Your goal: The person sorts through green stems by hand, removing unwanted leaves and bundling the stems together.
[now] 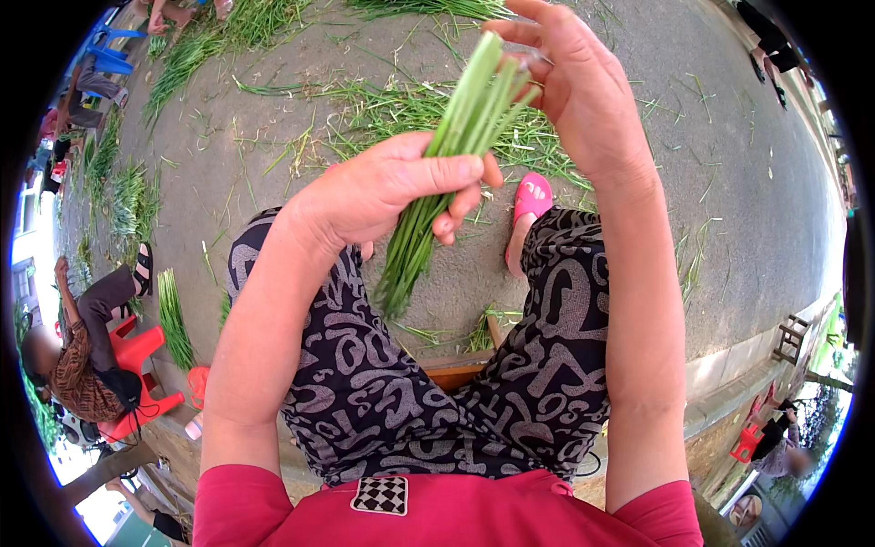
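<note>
My left hand (403, 181) is closed around a bunch of long green stalks (444, 164), thumb across the front. Their pale cut ends point up and to the right, while the darker green ends hang down towards my knees. Beside the pale ends is my right hand (567, 82), fingers spread and curled; something thin and clear shows near its fingertips, too blurred to name. Behind both hands, loose green stalks (383, 113) lie scattered on the pavement.
Bundled stalks (176, 321) lie at the left, near a person (82, 362) on a red plastic stool (137, 349). Larger heaps of greens (253, 27) spread at the upper left, by a blue stool (109, 51). My pink sandal (532, 195) rests on the pavement. A small wooden stool (793, 338) stands right.
</note>
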Available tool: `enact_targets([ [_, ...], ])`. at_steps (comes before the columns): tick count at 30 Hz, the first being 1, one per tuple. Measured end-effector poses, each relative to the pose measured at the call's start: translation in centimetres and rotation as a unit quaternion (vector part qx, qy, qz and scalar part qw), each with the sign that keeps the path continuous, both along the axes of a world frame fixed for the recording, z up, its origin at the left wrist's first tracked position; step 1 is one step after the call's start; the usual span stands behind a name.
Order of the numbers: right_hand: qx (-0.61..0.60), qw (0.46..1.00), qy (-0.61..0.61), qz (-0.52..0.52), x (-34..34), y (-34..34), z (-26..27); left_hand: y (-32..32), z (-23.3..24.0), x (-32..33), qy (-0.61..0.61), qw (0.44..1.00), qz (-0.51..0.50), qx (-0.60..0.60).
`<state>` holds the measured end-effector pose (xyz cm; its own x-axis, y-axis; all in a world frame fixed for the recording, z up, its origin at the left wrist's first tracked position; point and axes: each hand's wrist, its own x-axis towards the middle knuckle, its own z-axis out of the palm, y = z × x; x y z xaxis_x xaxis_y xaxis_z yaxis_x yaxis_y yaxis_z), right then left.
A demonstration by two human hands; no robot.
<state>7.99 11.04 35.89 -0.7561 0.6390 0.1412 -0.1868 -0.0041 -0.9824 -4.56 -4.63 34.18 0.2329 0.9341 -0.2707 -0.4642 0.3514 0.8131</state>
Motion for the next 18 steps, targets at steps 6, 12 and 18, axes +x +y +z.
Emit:
enact_targets([
  [6, -0.021, 0.981, -0.137, 0.139, 0.8, -0.3, 0.6, 0.1, 0.2, -0.7, -0.061, 0.996, 0.046, 0.034],
  [12, -0.044, 0.969, -0.148, 0.192, 0.1, -2.2, 0.9, 0.0, 0.0, -0.1, -0.001, 0.999, -0.026, 0.047],
  [18, -0.074, 0.969, -0.129, 0.195, 0.3, -2.3, 0.7, 0.0, 0.2, -0.4, 0.057, 0.997, -0.032, 0.035],
])
